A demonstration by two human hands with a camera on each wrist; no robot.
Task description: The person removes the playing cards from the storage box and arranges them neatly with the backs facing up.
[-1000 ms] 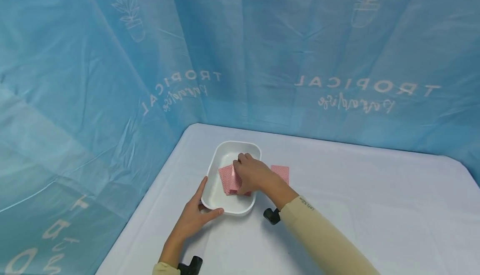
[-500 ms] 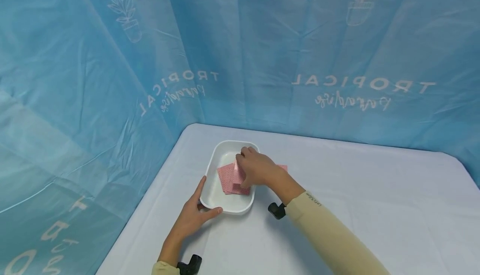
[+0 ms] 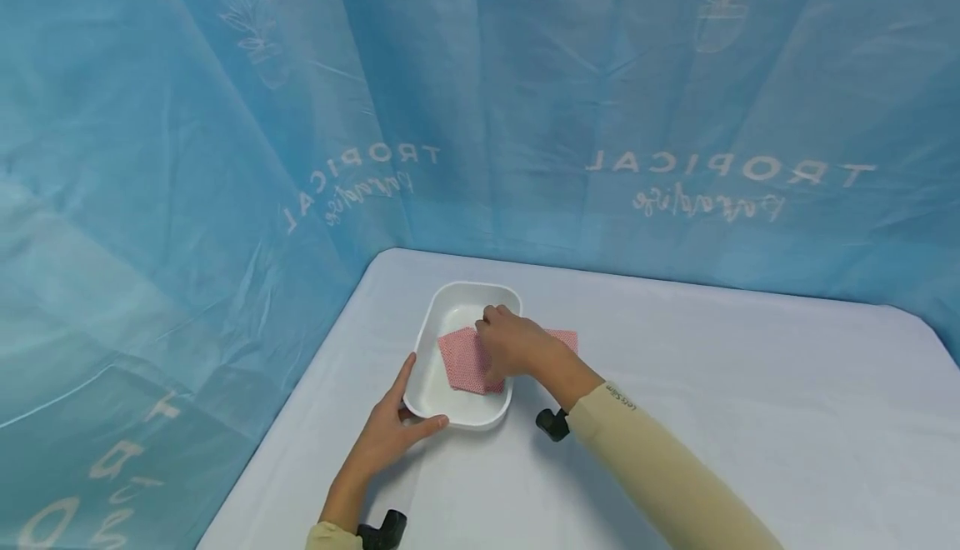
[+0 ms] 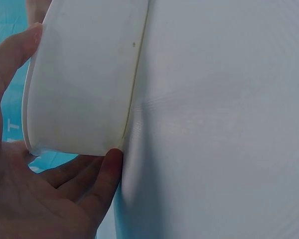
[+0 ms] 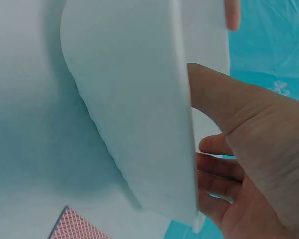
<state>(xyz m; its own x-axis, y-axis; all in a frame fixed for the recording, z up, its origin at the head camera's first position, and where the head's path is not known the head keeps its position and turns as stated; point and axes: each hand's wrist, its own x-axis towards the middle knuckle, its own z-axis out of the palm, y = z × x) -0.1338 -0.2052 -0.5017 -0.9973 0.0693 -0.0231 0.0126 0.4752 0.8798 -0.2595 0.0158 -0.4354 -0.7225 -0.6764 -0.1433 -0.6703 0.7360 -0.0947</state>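
In the head view, a white tray stands near the table's left side. Red-patterned playing cards lie overlapping inside it. My left hand holds its near left corner; in the left wrist view, the thumb is on the rim and the fingers reach the base. My right hand is inside the tray with curled fingers and thumb gripping playing cards at the right of the pile. The fingertips are partly hidden, and the tray's wall blocks the cards in the right wrist view.
Another red-patterned card lies on the white table, right of the tray and partly behind my right wrist. Blue printed curtains hang behind the table and along its left side.
My right hand has shifted slightly right, then a little back down. The tilted, shiny card surface beside its fingers now looks flat over the pile. My left hand stays on the tray.
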